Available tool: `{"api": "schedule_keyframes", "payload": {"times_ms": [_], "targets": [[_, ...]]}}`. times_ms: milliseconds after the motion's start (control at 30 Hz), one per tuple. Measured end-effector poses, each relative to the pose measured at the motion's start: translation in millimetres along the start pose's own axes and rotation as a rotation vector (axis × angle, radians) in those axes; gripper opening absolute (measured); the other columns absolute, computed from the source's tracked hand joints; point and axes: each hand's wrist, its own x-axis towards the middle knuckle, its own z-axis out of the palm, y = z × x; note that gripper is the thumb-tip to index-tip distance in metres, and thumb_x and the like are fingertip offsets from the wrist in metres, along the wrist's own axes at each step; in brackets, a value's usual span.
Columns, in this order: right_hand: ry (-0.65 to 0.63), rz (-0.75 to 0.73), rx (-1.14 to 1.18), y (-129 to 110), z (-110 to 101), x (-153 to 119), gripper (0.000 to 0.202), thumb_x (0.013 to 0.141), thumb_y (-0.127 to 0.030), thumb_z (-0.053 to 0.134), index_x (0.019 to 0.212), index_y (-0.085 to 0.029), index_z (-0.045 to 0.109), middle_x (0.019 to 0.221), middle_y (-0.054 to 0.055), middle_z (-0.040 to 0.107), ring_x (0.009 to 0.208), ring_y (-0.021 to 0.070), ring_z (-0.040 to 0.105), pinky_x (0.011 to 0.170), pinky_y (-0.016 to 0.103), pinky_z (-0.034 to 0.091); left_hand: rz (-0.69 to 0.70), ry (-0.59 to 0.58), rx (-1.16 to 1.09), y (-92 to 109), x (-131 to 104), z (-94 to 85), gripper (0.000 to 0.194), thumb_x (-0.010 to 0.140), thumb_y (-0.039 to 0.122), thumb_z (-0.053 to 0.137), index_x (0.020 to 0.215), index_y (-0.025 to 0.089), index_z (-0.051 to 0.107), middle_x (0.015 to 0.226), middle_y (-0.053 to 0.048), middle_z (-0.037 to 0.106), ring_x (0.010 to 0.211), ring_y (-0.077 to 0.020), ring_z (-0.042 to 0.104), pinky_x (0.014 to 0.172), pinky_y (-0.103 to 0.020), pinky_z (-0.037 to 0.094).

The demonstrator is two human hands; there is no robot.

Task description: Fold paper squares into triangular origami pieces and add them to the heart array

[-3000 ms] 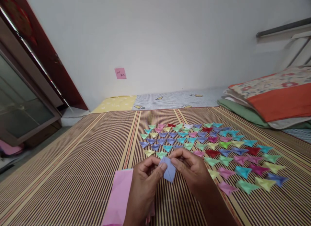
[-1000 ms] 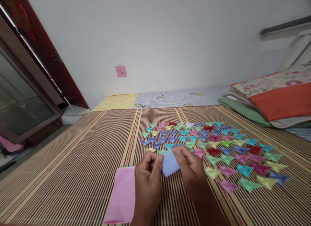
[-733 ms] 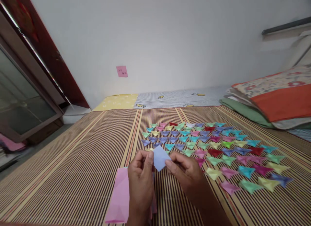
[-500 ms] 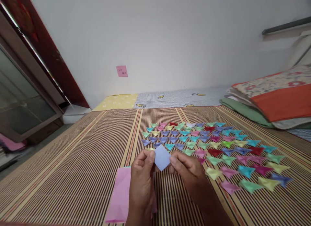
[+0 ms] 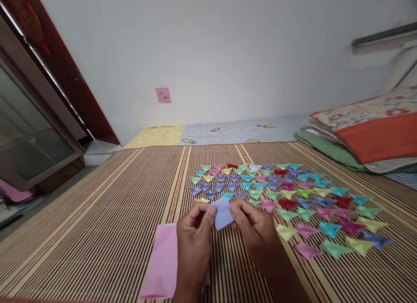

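A small pale blue square of folded paper [image 5: 223, 214] is held up above the striped mat between both hands. My left hand [image 5: 194, 233] pinches its left edge with thumb and fingers. On the other side, my right hand [image 5: 256, 229] grips the right edge, the thumb lying on the front face. Rows of small folded paper shapes [image 5: 305, 214] in many colours spread over the mat beyond and to the right of the hands. A pink paper stack [image 5: 160, 261] lies under and left of my left forearm, which partly hides it.
The striped mat [image 5: 97, 233] covers the bed. Folded bedding [image 5: 374, 138] is piled at the far right. A pink note [image 5: 163, 95] sticks to the white wall [image 5: 228, 55]. A glass-panelled cabinet [image 5: 32, 133] stands at the left.
The blue paper has turned from a diamond to a tilted square and shifted slightly right. My left hand has moved a little right; my right hand's thumb lies further over the paper.
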Motion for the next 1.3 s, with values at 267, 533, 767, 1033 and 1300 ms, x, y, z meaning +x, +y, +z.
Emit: {"api": "schedule_keyframes", "payload": {"times_ms": [267,533,767,1033,1300], "targets": [[-0.167,0.160,0.288,8,-5,3,0.030,0.094,-0.043,0.062,0.076,-0.019,0.061,0.067,-0.003,0.051,0.062,0.0130,0.047,0.058,0.025,0.038,0.052,-0.177,0.153,-3,1,-7.3,0.038,0.096,0.046,0.060,0.070,0.019,0.053,0.063,0.005,0.045,0.059,-0.0121,0.040,0.055,-0.023,0.035],[-0.187,0.187,0.232,13,-6,4,0.026,0.083,-0.034,0.075,0.069,-0.019,0.060,0.063,-0.005,0.048,0.060,0.0119,0.044,0.056,0.024,0.033,0.116,-0.227,0.292,-3,4,-13.6,0.034,0.098,0.042,0.059,0.073,0.020,0.052,0.066,0.004,0.047,0.063,-0.0125,0.045,0.059,-0.023,0.035],[0.067,0.333,0.599,19,8,8,0.025,0.080,-0.042,0.081,0.085,-0.019,0.074,0.076,0.002,0.070,0.072,0.0179,0.063,0.071,0.030,0.049,0.164,-0.322,0.149,-3,1,-11.0,0.025,0.096,0.028,0.065,0.121,0.028,0.061,0.104,-0.002,0.063,0.091,-0.0162,0.060,0.084,-0.029,0.049],[0.031,0.264,0.445,16,8,6,0.039,0.089,-0.051,0.070,0.068,-0.018,0.064,0.058,-0.004,0.048,0.054,0.0108,0.043,0.051,0.023,0.034,0.268,-0.296,0.199,-1,9,-22.0,0.024,0.085,0.014,0.076,0.105,0.027,0.076,0.103,-0.002,0.064,0.092,-0.0156,0.061,0.076,-0.024,0.049],[0.074,0.134,0.391,13,5,6,0.021,0.090,-0.036,0.068,0.106,-0.023,0.066,0.076,-0.002,0.061,0.061,0.0134,0.057,0.058,0.026,0.046,0.248,-0.242,0.140,4,11,-27.9,0.020,0.082,0.012,0.076,0.096,0.025,0.079,0.097,-0.003,0.066,0.087,-0.0140,0.061,0.072,-0.021,0.049]]}}
